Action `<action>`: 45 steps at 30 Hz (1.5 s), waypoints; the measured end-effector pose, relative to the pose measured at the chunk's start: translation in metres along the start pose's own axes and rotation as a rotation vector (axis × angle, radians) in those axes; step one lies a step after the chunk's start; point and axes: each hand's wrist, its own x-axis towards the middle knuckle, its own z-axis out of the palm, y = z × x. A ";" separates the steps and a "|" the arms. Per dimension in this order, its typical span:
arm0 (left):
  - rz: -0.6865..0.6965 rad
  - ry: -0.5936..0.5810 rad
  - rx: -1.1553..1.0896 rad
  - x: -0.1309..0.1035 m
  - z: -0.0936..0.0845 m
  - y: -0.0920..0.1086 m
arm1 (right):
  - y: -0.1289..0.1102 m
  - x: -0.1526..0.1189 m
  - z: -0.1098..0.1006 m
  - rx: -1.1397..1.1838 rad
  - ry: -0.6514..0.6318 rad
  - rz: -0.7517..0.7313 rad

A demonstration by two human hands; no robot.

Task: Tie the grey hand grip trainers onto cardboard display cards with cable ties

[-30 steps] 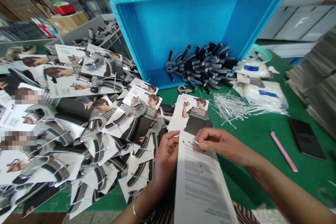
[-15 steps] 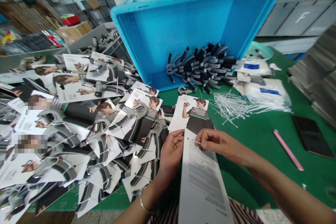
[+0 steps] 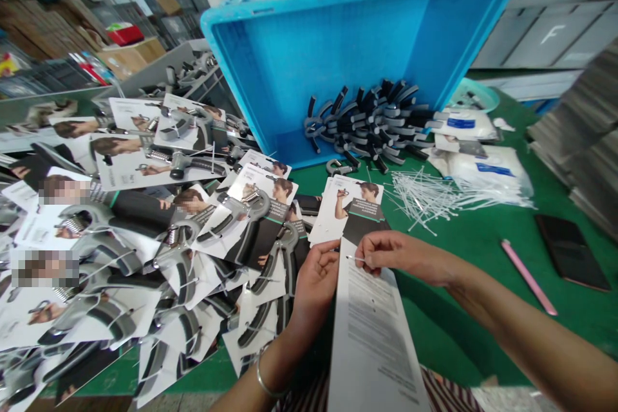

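Note:
A long printed card stands tilted toward me, its text side showing. My left hand is closed on its upper left edge, fingertips behind it. My right hand pinches a thin white cable tie close to a small hole near the card's top. Whether the tip is in the hole cannot be made out. Just beyond lie more cards with a printed picture. A heap of white cable ties rests on the green table beyond my right hand.
Hand grippers on cards are piled at the left. A tilted blue crate holds many loose hand grippers. Plastic bags, a pink stick-like object and a dark phone-like object lie at the right.
My right hand has moved slightly left and up, bringing the cable tie toward the hole at the card's top. My left hand stays on the card's edge.

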 end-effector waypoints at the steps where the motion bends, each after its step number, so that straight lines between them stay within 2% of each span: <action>1: 0.003 -0.002 -0.002 0.000 0.000 0.000 | -0.002 0.001 -0.001 -0.001 -0.015 0.005; 6: 0.010 -0.010 0.006 0.001 0.000 0.001 | -0.002 0.001 -0.004 -0.011 -0.052 -0.012; 20: 0.002 -0.012 0.017 0.004 0.001 0.002 | 0.002 0.001 -0.008 0.072 -0.009 0.014; 28: 0.018 -0.010 0.075 0.005 0.004 0.006 | -0.013 0.020 -0.016 -0.134 -0.040 0.061; 32: -0.067 -0.023 0.045 0.008 -0.003 0.003 | -0.008 0.020 -0.011 -0.283 -0.088 -0.008; 37: -0.181 -0.051 0.027 0.012 -0.013 0.003 | 0.010 0.012 0.006 -0.430 0.091 -0.155; 40: -0.243 -0.085 0.026 0.012 -0.011 0.004 | 0.019 0.005 0.011 -0.462 0.149 -0.239; 42: -0.227 -0.117 0.043 0.010 -0.006 0.006 | 0.021 0.003 0.011 -0.462 0.155 -0.258; 45: -0.133 -0.152 0.126 0.005 0.002 0.007 | 0.018 0.001 0.010 -0.458 0.172 -0.254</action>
